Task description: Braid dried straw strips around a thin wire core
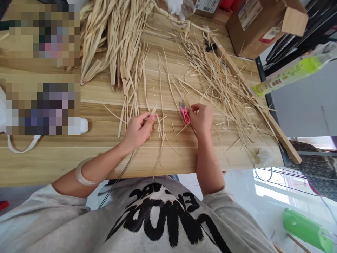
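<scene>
My left hand (139, 128) is closed, thumb against fingers, on a slim bundle whose pale tip (153, 109) sticks out past the thumb. Thin dark wires (119, 177) trail from under that hand over the table's front edge. My right hand (201, 119) is closed too, its fingertips pinched among straw strips; what they hold is too fine to make out. Just left of it lie pink thread snips (185, 113), blades pointing away from me. Loose straw strips (162, 102) lie between my hands.
Thick bundles of dried straw (113, 38) lie at the back left, and a tangle of thin strips (218, 73) at the right. A wooden bar (242, 79) runs along the right side. Beyond stands a cardboard box (252, 31). Blurred patches hide the upper left.
</scene>
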A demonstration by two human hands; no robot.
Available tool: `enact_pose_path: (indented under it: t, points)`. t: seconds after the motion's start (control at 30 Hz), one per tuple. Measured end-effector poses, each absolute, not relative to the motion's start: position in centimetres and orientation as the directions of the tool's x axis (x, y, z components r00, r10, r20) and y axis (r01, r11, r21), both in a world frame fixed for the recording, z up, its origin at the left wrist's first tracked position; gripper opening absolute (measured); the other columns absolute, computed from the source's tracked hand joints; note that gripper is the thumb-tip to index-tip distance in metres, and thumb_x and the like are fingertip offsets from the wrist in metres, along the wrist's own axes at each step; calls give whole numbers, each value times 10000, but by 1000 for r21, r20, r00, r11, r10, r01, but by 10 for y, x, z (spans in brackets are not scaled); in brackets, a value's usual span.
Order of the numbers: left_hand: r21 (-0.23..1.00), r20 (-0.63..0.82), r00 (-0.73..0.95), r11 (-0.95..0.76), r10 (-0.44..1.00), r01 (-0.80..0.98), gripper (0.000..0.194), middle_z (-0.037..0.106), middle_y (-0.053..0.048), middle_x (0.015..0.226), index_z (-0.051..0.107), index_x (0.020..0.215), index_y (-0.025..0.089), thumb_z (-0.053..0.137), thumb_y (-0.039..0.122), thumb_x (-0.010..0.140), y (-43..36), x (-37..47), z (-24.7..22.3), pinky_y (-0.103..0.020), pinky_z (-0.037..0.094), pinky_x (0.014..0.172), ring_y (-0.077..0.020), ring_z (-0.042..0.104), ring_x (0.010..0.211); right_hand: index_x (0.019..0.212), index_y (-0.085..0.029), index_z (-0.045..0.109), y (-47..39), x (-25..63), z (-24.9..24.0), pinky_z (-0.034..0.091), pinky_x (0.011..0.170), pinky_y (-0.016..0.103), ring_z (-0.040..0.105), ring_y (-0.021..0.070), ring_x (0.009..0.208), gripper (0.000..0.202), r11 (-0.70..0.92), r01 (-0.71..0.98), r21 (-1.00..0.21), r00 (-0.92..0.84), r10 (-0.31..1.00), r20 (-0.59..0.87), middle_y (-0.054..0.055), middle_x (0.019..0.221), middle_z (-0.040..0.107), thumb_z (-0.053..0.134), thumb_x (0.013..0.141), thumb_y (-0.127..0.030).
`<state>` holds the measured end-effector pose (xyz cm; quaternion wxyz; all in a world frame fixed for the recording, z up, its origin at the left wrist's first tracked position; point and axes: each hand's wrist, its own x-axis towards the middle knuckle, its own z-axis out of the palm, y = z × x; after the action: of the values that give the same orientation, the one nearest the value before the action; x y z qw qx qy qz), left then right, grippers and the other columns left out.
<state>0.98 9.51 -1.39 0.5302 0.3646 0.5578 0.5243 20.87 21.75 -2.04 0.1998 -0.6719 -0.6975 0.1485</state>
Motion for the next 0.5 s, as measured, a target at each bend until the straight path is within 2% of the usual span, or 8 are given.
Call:
enact_pose_path:
  t: [0.1,0.3,0.4,0.5]
  points:
    - [975,-195,-167,173,967,-140,309,350,101,430,643,921,170,655,476,882,95,10,-14,-195,198,303,-53,277,316,874,-182,726,216,209,-19,452,911,459,654,271,908,225,18,910,-415,-7,1000,29,106,906,747,507,823,-189]
    - [977,-195,-162,176,967,-122,276,358,98,432,643,917,174,638,449,899,95,9,-15,-195,206,305,-54,278,318,885,-181,672,218,210,-21,444,886,440,624,240,862,230,12,882,-471,48,992,115,94,893,716,447,865,-220]
    - [978,-191,-161,173,968,-119,269,354,100,433,643,918,176,637,445,902,95,9,-15,-195,205,308,-52,281,314,851,-182,644,221,210,-22,451,846,396,593,199,798,200,60,838,-542,43,984,174,69,840,684,456,871,-247]
    - [976,-195,-156,176,968,-129,274,356,100,433,642,923,175,649,448,894,95,9,-15,-196,204,308,-52,286,315,803,-188,617,221,207,-22,456,739,332,546,150,693,155,148,715,-684,4,976,216,33,762,643,497,852,-271]
